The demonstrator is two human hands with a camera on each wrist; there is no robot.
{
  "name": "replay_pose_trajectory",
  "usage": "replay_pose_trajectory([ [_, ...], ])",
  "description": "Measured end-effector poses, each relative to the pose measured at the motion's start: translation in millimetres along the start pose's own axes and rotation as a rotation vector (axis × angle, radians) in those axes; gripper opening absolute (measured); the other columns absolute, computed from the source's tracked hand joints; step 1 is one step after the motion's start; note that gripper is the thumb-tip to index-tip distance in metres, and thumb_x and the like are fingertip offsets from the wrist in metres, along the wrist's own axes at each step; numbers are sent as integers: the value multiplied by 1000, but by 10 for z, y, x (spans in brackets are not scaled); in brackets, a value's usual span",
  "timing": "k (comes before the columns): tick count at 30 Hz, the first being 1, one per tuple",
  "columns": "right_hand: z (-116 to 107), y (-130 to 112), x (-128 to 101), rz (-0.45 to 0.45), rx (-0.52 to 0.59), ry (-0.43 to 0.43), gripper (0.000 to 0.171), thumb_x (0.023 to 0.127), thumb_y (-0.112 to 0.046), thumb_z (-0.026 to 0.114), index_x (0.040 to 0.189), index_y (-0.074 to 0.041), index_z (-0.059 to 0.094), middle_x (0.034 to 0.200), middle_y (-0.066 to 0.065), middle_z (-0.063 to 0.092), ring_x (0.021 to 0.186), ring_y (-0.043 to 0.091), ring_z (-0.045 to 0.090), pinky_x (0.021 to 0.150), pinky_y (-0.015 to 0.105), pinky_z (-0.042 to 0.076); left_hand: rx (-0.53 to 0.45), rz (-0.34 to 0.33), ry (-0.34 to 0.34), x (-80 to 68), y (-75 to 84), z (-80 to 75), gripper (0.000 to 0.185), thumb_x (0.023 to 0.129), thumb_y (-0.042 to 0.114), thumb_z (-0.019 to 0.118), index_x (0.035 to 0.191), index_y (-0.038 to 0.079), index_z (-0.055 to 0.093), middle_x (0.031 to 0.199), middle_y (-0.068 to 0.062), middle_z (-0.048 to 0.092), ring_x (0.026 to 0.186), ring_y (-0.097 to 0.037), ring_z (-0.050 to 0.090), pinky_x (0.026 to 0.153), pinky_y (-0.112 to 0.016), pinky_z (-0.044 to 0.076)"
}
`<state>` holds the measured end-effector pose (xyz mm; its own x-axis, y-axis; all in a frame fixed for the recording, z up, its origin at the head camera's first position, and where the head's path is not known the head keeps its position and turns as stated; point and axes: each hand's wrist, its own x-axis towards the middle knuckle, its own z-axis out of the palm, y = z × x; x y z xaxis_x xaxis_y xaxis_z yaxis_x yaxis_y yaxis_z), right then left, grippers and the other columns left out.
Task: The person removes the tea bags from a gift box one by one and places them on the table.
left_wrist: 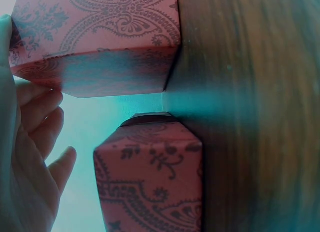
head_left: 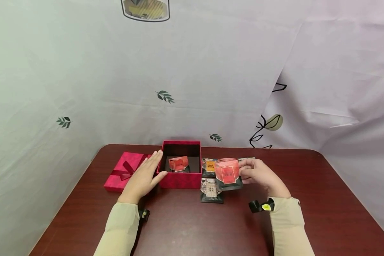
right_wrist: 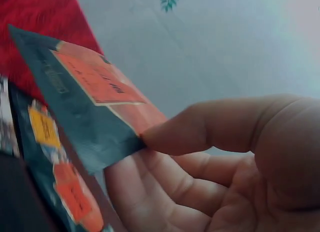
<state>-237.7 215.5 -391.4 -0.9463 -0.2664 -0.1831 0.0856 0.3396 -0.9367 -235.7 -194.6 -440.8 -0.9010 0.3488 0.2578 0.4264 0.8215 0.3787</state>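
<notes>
A red patterned gift box (head_left: 180, 181) stands without its lid at the table's back. Inside it lies an orange and dark green packet (head_left: 179, 163). My left hand (head_left: 143, 177) rests with extended fingers against the box's left side; the left wrist view shows those fingers at the box wall (left_wrist: 120, 21). Between thumb and fingers, my right hand (head_left: 257, 174) pinches a similar orange and green packet (head_left: 228, 174) by its edge, held up to the right of the box. Below it lie other packets, one with a white label (head_left: 212, 190) and one with a yellow label (right_wrist: 44, 127).
The red box lid (head_left: 123, 174) with a dark red ribbon bow lies left of the box, partly behind my left hand. A pale cloth (head_left: 192, 89) with leaf prints hangs behind the reddish-brown table (head_left: 195, 227).
</notes>
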Motion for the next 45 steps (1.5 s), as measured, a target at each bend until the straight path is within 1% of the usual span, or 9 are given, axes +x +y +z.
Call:
replay_pose_trajectory([
  [4, -45, 92, 27, 15, -67, -42, 23, 92, 1, 60, 112, 12, 60, 81, 6, 63, 71, 16, 61, 67, 32, 62, -4, 0, -1, -8, -5, -6, 81, 99, 49, 60, 161, 7, 27, 166, -11, 26, 153, -32, 23, 123, -52, 19],
  [10, -74, 185, 51, 53, -66, -95, 16, 93, -1, 60, 105, 9, 61, 79, 5, 62, 68, 15, 58, 66, 32, 61, -4, 9, -3, -5, -11, -11, 80, 100, 46, 60, 160, 6, 28, 166, -12, 27, 153, -32, 23, 123, -53, 20],
  [19, -144, 334, 62, 83, -98, -96, 13, 94, 0, 58, 102, 9, 62, 84, 7, 62, 70, 16, 61, 67, 32, 62, -8, 11, -9, 7, -10, 1, 80, 100, 46, 60, 160, 6, 28, 166, -12, 27, 153, -32, 22, 123, -53, 19],
  [23, -171, 372, 66, 109, -88, -94, 14, 95, -1, 59, 103, 10, 62, 85, 8, 62, 70, 15, 62, 67, 32, 62, -9, 10, -11, 4, -12, 1, 80, 100, 46, 60, 160, 6, 27, 166, -12, 26, 154, -32, 22, 123, -53, 19],
  [30, -175, 448, 97, 199, -63, -82, 11, 95, -3, 61, 101, 6, 61, 82, 9, 59, 65, 15, 63, 63, 30, 62, -5, 26, 2, 13, -25, 0, 79, 100, 45, 60, 160, 5, 28, 166, -12, 26, 153, -34, 23, 123, -54, 20],
  [36, -164, 503, 118, 223, -79, -80, 11, 94, -3, 62, 101, 5, 60, 82, 11, 58, 64, 16, 63, 62, 30, 62, -5, 24, -1, 17, -29, -2, 79, 100, 45, 61, 160, 5, 28, 166, -13, 26, 153, -34, 23, 123, -54, 20],
  [39, -152, 510, 119, 235, -77, -74, 9, 93, -2, 62, 99, 4, 61, 79, 10, 58, 62, 15, 64, 61, 30, 62, -6, 20, -4, 14, -26, -5, 79, 100, 45, 61, 160, 5, 28, 166, -12, 26, 153, -33, 22, 123, -54, 20],
  [42, -137, 507, 111, 230, -83, -95, 9, 92, -2, 61, 99, 5, 60, 77, 10, 58, 60, 14, 65, 60, 30, 62, -8, 23, -3, 17, -26, -2, 79, 100, 45, 61, 160, 5, 28, 166, -12, 26, 153, -33, 22, 123, -54, 20],
  [45, -114, 498, 97, 240, -83, -92, 8, 91, 0, 60, 97, 5, 60, 74, 9, 59, 58, 13, 65, 59, 29, 61, -7, 25, -2, 19, -25, -1, 79, 100, 45, 60, 160, 5, 28, 166, -13, 27, 153, -34, 23, 123, -54, 21],
])
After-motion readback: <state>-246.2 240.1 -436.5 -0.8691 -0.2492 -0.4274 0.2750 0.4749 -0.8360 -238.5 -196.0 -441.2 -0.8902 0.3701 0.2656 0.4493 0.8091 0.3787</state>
